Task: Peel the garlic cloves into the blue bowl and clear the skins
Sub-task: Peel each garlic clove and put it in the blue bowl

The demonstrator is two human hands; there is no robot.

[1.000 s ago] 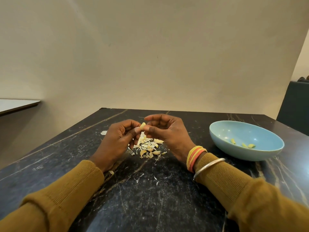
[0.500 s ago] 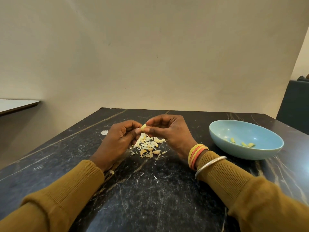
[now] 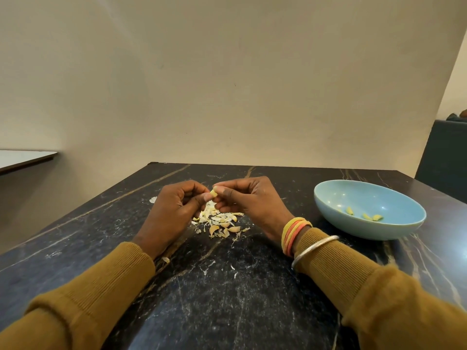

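both the left hand (image 3: 174,210) and right hand (image 3: 249,200) pinch one garlic clove (image 3: 214,193) above the skins (image 3: 218,223).

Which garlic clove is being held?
The clove pinched between left hand and right hand; the rest lie in the pile or blue bowl.

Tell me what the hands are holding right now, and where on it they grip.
A garlic clove, pinched between the fingertips of the left hand and right hand, one at each side, above the pile of skins.

A black veined table (image 3: 227,299) meets a beige wall (image 3: 227,84). At left is a white ledge (image 3: 22,157), and at right perhaps a dark chair (image 3: 444,152).
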